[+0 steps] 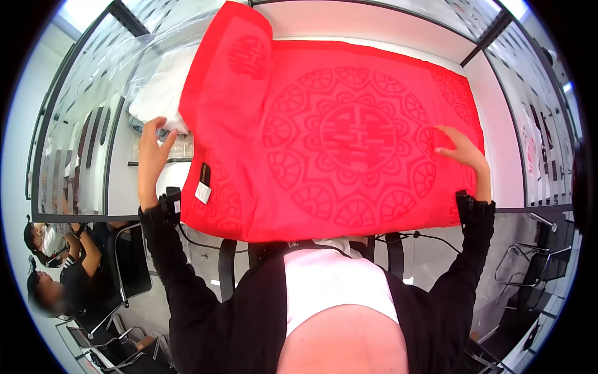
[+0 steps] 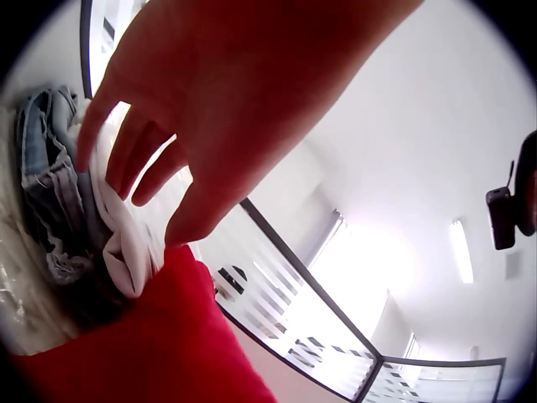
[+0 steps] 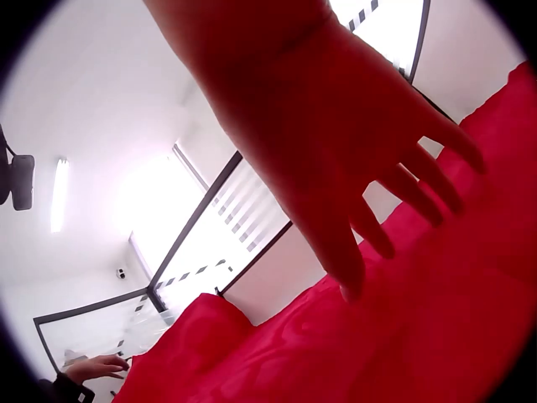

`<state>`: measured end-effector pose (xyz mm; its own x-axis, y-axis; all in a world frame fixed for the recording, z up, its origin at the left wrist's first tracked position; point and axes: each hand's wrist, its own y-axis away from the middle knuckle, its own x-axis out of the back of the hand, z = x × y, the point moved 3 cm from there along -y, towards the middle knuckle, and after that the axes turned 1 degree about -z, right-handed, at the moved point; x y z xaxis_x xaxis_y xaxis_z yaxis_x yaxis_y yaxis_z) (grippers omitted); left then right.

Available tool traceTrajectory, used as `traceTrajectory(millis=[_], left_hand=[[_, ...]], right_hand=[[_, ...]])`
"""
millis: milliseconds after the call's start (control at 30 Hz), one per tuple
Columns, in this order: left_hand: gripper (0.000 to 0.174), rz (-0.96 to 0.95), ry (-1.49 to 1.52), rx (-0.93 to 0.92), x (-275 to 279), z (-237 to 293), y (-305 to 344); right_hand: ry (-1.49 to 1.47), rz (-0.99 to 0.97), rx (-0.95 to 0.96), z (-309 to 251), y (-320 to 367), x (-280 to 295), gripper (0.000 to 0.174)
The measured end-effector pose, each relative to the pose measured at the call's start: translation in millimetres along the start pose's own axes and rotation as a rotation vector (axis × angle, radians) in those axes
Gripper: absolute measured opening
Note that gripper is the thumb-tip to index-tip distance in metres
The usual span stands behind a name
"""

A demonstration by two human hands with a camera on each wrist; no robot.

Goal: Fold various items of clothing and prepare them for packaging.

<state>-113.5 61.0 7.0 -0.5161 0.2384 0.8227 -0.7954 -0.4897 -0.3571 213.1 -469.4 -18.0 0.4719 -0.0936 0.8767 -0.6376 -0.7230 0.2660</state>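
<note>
A large red cloth (image 1: 358, 199) with a round medallion pattern spreads across the table. Its left part is folded over and raised at the far side, and a white and black label (image 1: 202, 190) shows near the lower left. My left hand (image 1: 152, 156) hovers at the cloth's left edge with fingers apart and loosely bent. Beside those fingers, in the left wrist view, are a white cloth (image 2: 126, 243) and folded blue jeans (image 2: 54, 176). My right hand (image 1: 466, 153) is over the cloth's right side, its fingers (image 3: 432, 176) spread and pointing down to the red fabric.
Clear plastic wrapping (image 1: 140, 65) and white fabric (image 1: 163, 81) lie at the table's left. Low white panels with striped glass (image 1: 536, 124) enclose the table. Other people (image 1: 75, 280) sit at the lower left, and chairs (image 1: 529, 262) stand at the right.
</note>
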Motion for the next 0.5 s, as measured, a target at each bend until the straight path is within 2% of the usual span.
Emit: traceTrajectory(millis=[67,100,200,300,400,433,500], left_hand=[[0.033,-0.07,-0.016,0.149,4.7,6.8,19.8],[0.034,-0.096,0.019,0.181,-1.9,-6.1,29.3],[0.049,-0.288,0.03,0.308,-18.9,-15.9,58.0],[0.053,-0.441,-0.16,0.31,-28.1,-10.9,75.3],[0.053,-0.42,-0.12,0.513,-27.5,-11.8,83.3],[0.046,-0.403,-0.136,0.477,-28.1,-14.9,85.2],[0.041,-0.457,-0.04,0.533,-30.6,-21.2,85.1]], right_hand=[[0.049,0.012,-0.005,-1.7,9.1,-9.2,0.065],[-0.002,-0.05,-0.073,-1.6,10.6,-13.0,0.075],[0.07,-0.044,-0.036,-1.0,12.3,-28.1,0.086],[0.108,-0.029,-0.089,5.2,7.5,-36.9,0.094],[0.124,-0.034,-0.124,12.6,0.5,-40.0,0.098],[0.123,-0.038,-0.129,14.5,-1.6,-39.8,0.098],[0.12,-0.045,-0.141,18.1,-6.3,-38.7,0.099]])
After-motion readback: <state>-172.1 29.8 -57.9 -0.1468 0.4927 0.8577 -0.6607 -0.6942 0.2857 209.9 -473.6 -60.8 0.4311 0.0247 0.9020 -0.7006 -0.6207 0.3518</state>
